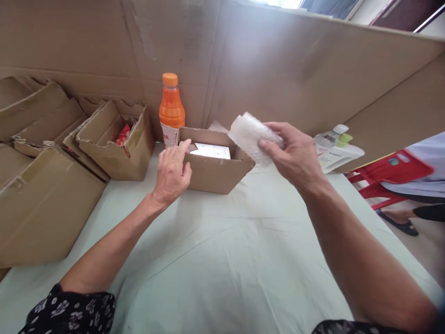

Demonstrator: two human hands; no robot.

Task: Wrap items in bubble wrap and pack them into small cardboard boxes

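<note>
A small open cardboard box point(215, 174) stands at the middle of the table, with a white flat item point(211, 150) lying inside it. My left hand point(172, 174) rests against the box's near left corner, fingers curled over the rim by the flap. My right hand point(295, 155) is raised just right of the box and grips a wad of white bubble wrap point(251, 134), held above the box's right edge.
An orange drink bottle point(171, 109) stands behind the box. Several torn cardboard boxes point(114, 144) crowd the left side. A cardboard wall point(278, 69) backs the table covered in a pale green cloth point(222, 260). Plastic bottles point(333, 139) lie at right; another person sits by a red stool point(385, 178).
</note>
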